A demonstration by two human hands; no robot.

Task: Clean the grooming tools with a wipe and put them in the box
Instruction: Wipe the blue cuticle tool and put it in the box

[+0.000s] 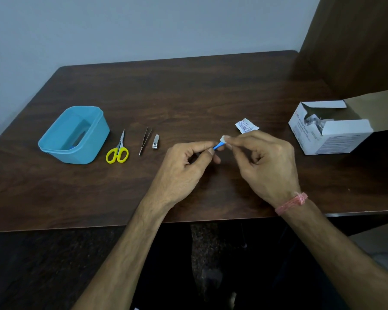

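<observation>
My left hand (188, 168) pinches a small blue tool (217, 145) above the table's middle; most of the tool is hidden in my fingers. My right hand (267, 162) presses a small white wipe (223, 138) around the tool's exposed tip. To the left lie a silver nail clipper (155, 142), steel tweezers (145, 140) and yellow-handled scissors (118, 150) in a row. Further left stands the open blue plastic box (54, 139), with something blue at its bottom.
A torn white wipe sachet (245, 125) lies just beyond my right hand. An open white carton of alcohol swabs (327, 133) stands at the right. The dark wooden table (166, 97) meets a wall behind, and its front edge runs under my forearms.
</observation>
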